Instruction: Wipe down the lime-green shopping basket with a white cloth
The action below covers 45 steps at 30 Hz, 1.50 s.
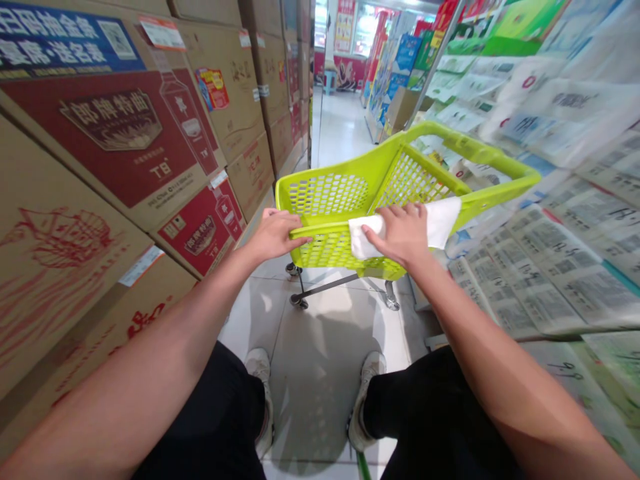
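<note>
A lime-green plastic shopping cart (pixel 345 193) on small wheels stands in a narrow aisle just in front of my knees. My left hand (pixel 274 233) grips the near rim of the cart at its left corner, fingers curled over the edge. My right hand (pixel 400 232) presses a white cloth (pixel 440 223) flat against the same rim, further right, with the fingers closed on the cloth. The cloth hangs over the rim and sticks out past my hand on both sides. The basket looks empty inside.
Stacked cardboard cartons (pixel 110 153) with red and blue print wall the left side. Shelves of wrapped paper goods (pixel 560 220) line the right. The tiled floor (pixel 320 360) runs ahead into a brighter shop area (pixel 345 113). My shoes (pixel 260 367) rest on the tiles below.
</note>
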Motion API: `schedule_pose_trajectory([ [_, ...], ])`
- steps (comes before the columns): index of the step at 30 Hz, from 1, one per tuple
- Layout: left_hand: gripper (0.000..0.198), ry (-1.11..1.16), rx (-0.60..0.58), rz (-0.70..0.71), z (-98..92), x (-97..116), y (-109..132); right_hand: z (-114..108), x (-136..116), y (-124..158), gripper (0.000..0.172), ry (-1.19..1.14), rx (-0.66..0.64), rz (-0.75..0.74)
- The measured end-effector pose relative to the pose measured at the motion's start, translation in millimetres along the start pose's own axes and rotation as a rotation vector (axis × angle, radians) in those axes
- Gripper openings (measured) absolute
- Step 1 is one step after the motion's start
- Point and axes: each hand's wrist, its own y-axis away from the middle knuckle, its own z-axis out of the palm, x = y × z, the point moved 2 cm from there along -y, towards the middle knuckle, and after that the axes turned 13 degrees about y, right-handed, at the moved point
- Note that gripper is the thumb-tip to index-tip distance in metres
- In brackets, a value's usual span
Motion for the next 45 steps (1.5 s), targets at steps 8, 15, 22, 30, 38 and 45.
schedule_pose_trajectory([
  [8,0.043,0.025,-0.022,-0.005,-5.3,-1,1,-12,-53,2,0.071,-0.132,-0.020,-0.165],
  [15,0.040,0.080,-0.043,-0.040,-16.5,-11,1,5,47,-12,0.067,0.034,0.051,0.144],
  [22,0.049,0.052,-0.007,-0.039,-11.6,-14,0,14,59,-6,0.066,0.054,0.138,0.223],
  [30,0.031,-0.013,0.002,-0.051,-6.6,-11,0,-1,-58,2,0.073,-0.107,0.067,-0.027],
  [38,0.006,-0.082,-0.032,-0.062,9.2,23,-3,-25,-128,-3,0.063,-0.280,0.002,-0.148],
  [45,0.013,-0.074,-0.096,-0.075,3.2,30,-5,-25,-116,-12,0.056,-0.211,-0.075,-0.199],
])
